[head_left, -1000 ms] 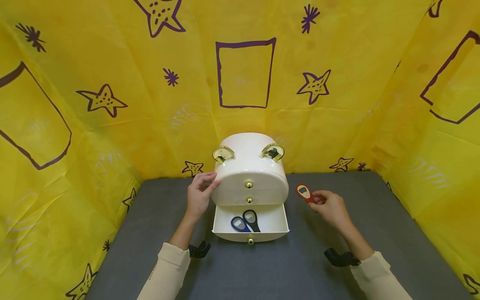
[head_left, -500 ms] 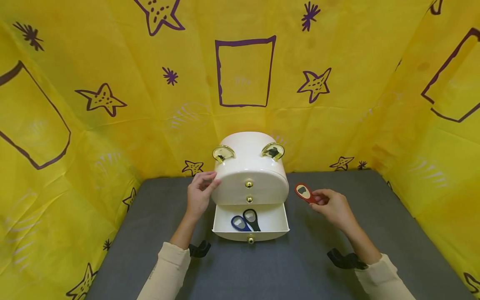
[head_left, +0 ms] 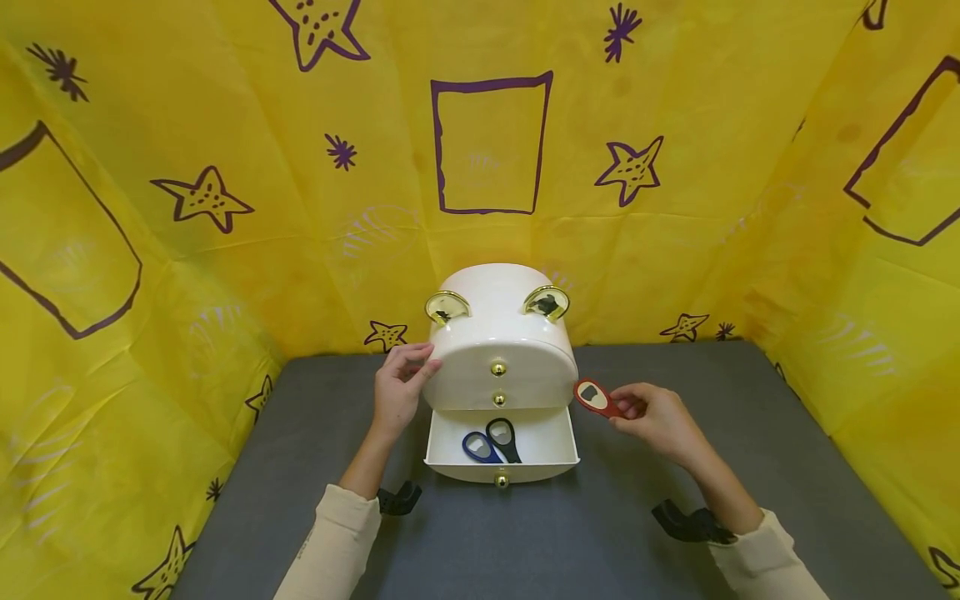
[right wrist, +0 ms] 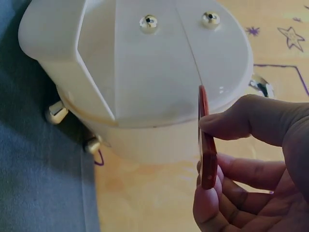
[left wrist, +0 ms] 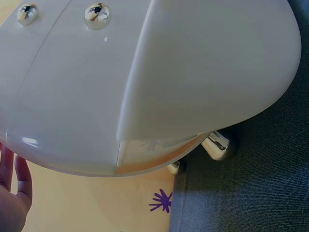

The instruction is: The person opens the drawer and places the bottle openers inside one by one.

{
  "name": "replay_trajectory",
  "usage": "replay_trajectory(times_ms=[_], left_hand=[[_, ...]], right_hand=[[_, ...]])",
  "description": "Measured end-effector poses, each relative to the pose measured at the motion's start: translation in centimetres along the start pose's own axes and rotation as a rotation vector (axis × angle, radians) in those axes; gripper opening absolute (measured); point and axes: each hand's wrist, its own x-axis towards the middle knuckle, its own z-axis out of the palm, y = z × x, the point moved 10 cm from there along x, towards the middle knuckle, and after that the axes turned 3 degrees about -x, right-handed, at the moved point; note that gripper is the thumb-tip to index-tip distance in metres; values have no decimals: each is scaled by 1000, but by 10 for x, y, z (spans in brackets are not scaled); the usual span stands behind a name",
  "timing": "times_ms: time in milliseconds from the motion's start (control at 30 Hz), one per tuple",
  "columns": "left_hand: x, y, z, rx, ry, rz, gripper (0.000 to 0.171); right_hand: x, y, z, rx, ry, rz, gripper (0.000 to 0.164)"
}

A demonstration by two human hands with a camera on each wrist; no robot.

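Note:
A white drawer box (head_left: 498, 325) with gold ears and round gold knobs stands mid-table, its bottom drawer (head_left: 450, 425) pulled out. Inside that drawer lie a blue bottle opener (head_left: 477, 447) and a black one (head_left: 501, 433), side by side. The left hand (head_left: 399, 387) rests its fingertips against the box's left side, fingers lightly bent and holding nothing. With thumb and fingers, the right hand (head_left: 660, 417) pinches a red bottle opener (head_left: 595, 397) by its narrow end. The opener's wide end is just right of the box, above the drawer's level; the right wrist view shows it edge-on.
A dark grey tabletop (head_left: 300, 467) lies under everything. Yellow cloth (head_left: 330, 267) with purple drawings surrounds it at the back and both sides. Short gold feet (left wrist: 216, 146) lift the box off the table.
Over the last half second the right hand has moved the red bottle opener left and slightly down, closer to the box. The left hand and the drawer have stayed in place.

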Motion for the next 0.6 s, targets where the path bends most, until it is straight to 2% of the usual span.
replay_trajectory(times_ms=[333, 600], left_hand=[[-1, -1, 0, -2, 3, -1, 23], [-1, 1, 0, -1, 3, 1, 23]], right_hand=[[1, -10, 25, 28, -113, -81, 26], [7, -12, 48, -14, -141, -138, 22]])
